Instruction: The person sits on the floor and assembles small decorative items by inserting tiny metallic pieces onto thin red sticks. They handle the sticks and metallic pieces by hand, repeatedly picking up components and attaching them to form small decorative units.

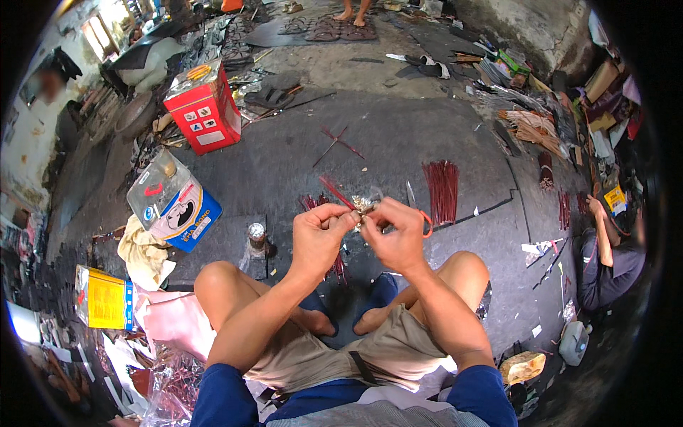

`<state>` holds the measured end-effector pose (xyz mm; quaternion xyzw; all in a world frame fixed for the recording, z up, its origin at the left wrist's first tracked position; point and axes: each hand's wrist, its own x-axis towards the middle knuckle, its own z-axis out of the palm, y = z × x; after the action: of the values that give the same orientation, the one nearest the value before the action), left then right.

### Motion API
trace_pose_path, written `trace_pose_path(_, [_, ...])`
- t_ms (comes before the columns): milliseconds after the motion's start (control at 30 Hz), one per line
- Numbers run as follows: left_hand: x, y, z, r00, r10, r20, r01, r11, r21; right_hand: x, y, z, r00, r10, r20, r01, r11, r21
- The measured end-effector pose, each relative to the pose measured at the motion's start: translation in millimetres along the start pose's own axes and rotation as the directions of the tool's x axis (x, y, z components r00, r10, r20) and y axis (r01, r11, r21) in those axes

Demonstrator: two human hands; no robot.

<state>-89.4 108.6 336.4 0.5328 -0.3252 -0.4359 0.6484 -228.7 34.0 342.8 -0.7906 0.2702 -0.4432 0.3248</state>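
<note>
Left hand [318, 231] and right hand [398, 231] close together above the knees, fingertips of both pinched on one small shiny silver ornament with a thin dark-red strap [364, 205]. Red strap end sticking out up and to the left from the pinch. Orange-handled scissors [425, 220] hooked on the right hand's fingers, blade pointing up and away.

Probably very light, this small piece, and the strap soft and bendable; the metal part likely hard but smooth, so easy to slip from the fingers. Best taken at the metal part with thumb and forefinger, the strap near its end, not in the middle. Exact shape of the ornament too small to tell.

Around, on the dark rubber floor mat [398, 135]: a neat bundle of dark-red thin strips [442, 191] just to the right of the hands, more loose red strips [313, 203] under the left hand, a small metal cylinder on a stand [257, 238] near the left knee. Further left, a blue and white square tin can [174, 203], a red square tin can [204, 108] and a yellow tin can [104, 299]. A crumpled cloth [146, 256] beside the blue can. Another person, seated [612, 260], at the right edge, well apart. Nothing between the hands and the piece; only the scissors on the same fingers, possibly awkward for fine gripping.
</note>
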Motion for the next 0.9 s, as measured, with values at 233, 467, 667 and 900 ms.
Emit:
trace_pose_path(233, [-14,20,22,0.937,-0.33,-0.118,0.279,0.907,-0.316,5,13,0,0.705,-0.709,0.008,0.591,0.581,-0.56])
trace_pose_path(467, [-15,-15,20,0.961,-0.019,-0.276,-0.032,0.983,-0.181,-11,3,8,0.876,-0.482,0.011,0.439,0.787,-0.433])
trace_pose_path(667, [-31,-11,11,0.961,0.067,-0.268,-0.06,0.998,0.034,-19,-24,3,0.964,0.23,0.13,-0.247,0.959,0.136])
trace_pose_path(900, [-50,-1,21,0.956,0.158,-0.247,-0.158,0.987,0.021,-32,-31,5,0.945,0.32,0.068,-0.319,0.856,0.406])
